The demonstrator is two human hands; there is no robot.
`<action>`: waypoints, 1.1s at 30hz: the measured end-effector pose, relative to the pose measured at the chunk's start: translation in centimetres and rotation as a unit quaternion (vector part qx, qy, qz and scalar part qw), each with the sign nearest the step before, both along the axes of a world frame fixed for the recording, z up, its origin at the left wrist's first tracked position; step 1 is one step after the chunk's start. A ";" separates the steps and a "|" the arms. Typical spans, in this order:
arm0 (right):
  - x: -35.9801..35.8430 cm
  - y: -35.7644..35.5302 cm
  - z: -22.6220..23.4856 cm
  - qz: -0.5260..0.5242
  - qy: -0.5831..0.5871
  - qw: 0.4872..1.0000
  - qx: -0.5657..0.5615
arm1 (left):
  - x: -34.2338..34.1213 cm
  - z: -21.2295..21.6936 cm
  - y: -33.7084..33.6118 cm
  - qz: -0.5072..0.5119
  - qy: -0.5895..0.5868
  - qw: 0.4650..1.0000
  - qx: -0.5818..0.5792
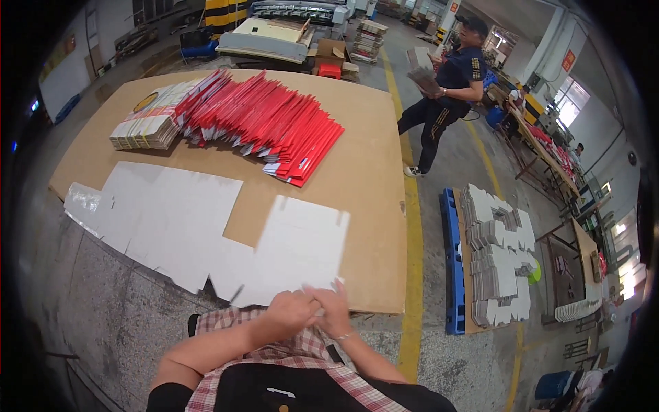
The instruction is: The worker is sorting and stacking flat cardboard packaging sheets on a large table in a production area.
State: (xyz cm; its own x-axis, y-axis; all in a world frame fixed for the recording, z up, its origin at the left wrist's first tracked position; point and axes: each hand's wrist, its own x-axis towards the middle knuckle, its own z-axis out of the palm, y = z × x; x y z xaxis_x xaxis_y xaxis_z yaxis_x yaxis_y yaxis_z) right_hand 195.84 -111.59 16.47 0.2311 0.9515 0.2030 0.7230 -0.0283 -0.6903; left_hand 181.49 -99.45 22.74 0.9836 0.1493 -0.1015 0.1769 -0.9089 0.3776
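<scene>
My left hand [290, 313] and my right hand [332, 310] meet in front of my body, at the near edge of the table. The left one is curled closed, its fingertips against the right. Slightly blurred, the right hand is bent, with fingertips near the lower right corner of a white cardboard sheet [302, 233]. Anything held between the hands is hidden. The flat, notched sheet spreads leftward along the table's near side. Beyond it, a fanned row of red folded cardboard pieces [257, 113] lies beside a strapped bundle of printed cardboard [147, 117].
The brown-topped table [374, 172] fills the middle. To its right, stacks of cut cardboard [498, 254] rest on a blue pallet [452, 275]. A person [453, 89] carrying cardboard stands beyond the table's right side. A machine [274, 34] stands at the back.
</scene>
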 end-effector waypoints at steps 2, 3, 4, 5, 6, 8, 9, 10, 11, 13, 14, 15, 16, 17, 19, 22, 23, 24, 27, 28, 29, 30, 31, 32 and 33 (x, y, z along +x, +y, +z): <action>3.3 -3.3 -4.0 -0.042 -0.047 0.995 0.073 | -0.5 -0.9 0.8 -0.019 -0.095 0.995 -0.039; 4.7 -5.4 -4.3 -0.059 -0.039 0.996 0.052 | -1.3 -2.0 1.9 -0.017 -0.095 0.995 -0.039; 6.1 -7.1 -4.2 -0.079 -0.032 0.996 0.030 | -2.2 -3.5 3.5 -0.017 -0.039 0.999 -0.020; 6.8 -8.0 -3.5 -0.080 -0.030 0.996 0.029 | -3.0 -5.0 4.7 -0.016 0.019 1.000 0.000; 7.1 -8.7 -2.4 -0.095 -0.063 0.993 -0.010 | -3.4 -6.6 4.8 -0.021 -0.083 0.995 0.041; 8.0 -9.5 -1.8 -0.093 -0.059 0.993 -0.052 | -2.2 -9.5 5.7 -0.004 -0.113 0.994 -0.005; 7.8 -9.3 -1.8 -0.100 -0.058 0.992 -0.055 | -1.4 -10.4 5.8 0.011 -0.143 0.988 -0.050; 7.3 -8.4 -1.8 -0.221 0.055 0.974 -0.009 | -0.2 -9.7 5.3 0.054 -0.183 0.978 -0.090; 6.8 -7.3 -1.7 -0.335 0.166 0.927 0.039 | 0.9 -9.7 4.7 0.050 -0.183 0.978 -0.092; 6.2 -4.8 -0.4 -0.372 0.188 0.905 0.083 | 2.0 -9.7 4.2 0.228 -0.164 0.951 -0.127; 6.4 -4.2 -0.4 -0.380 -0.011 0.925 0.022 | 2.5 -11.1 3.7 0.209 -0.270 0.938 -0.061; 6.6 -3.6 -0.6 -0.373 -0.208 0.903 -0.042 | 2.4 -11.4 3.4 0.210 -0.271 0.937 -0.061; 6.8 -3.1 -0.7 -0.375 -0.209 0.902 -0.041 | 2.5 -11.3 2.9 0.136 -0.260 0.956 0.002; 6.8 -2.2 -0.9 -0.282 -0.230 0.930 0.045 | 2.6 -11.2 2.5 0.060 -0.247 0.965 0.066; 5.0 -0.6 -1.3 -0.114 -0.165 0.966 0.162 | 1.8 -10.1 2.3 0.034 -0.179 0.981 0.063; 3.1 -0.1 -3.2 -0.015 -0.142 0.982 0.122 | 0.1 -6.7 3.7 -0.049 -0.188 0.969 0.154; 3.2 -0.3 -3.8 0.008 -0.136 0.985 0.107 | -0.6 -6.2 5.1 -0.088 -0.112 0.978 0.149; 3.2 0.0 -3.6 0.013 -0.136 0.985 0.109 | -1.3 -5.9 6.6 -0.120 -0.032 0.982 0.144; 2.6 0.0 -2.6 0.025 -0.132 0.987 0.093 | 0.5 -6.7 11.5 0.116 0.136 0.976 -0.128; 2.7 0.0 -2.6 0.027 -0.144 0.986 0.080 | 0.7 -7.0 10.9 0.175 0.022 0.981 -0.080; 2.7 0.0 -2.6 0.029 -0.157 0.985 0.066 | 0.9 -7.5 9.6 0.175 0.023 0.981 -0.080; 2.9 0.2 -2.3 0.031 -0.158 0.985 0.066 | 1.7 -6.6 7.7 0.130 0.076 0.988 -0.023; 2.9 0.3 -2.0 0.027 -0.179 0.980 0.078 | 2.2 -6.0 6.1 0.084 0.129 0.987 0.036; 2.8 0.1 -1.8 0.021 -0.200 0.975 0.090 | 2.0 -5.8 4.4 0.084 0.128 0.988 0.038; 2.5 -0.5 -2.0 0.022 -0.201 0.975 0.091 | 1.5 -5.8 2.6 0.074 0.103 0.986 0.109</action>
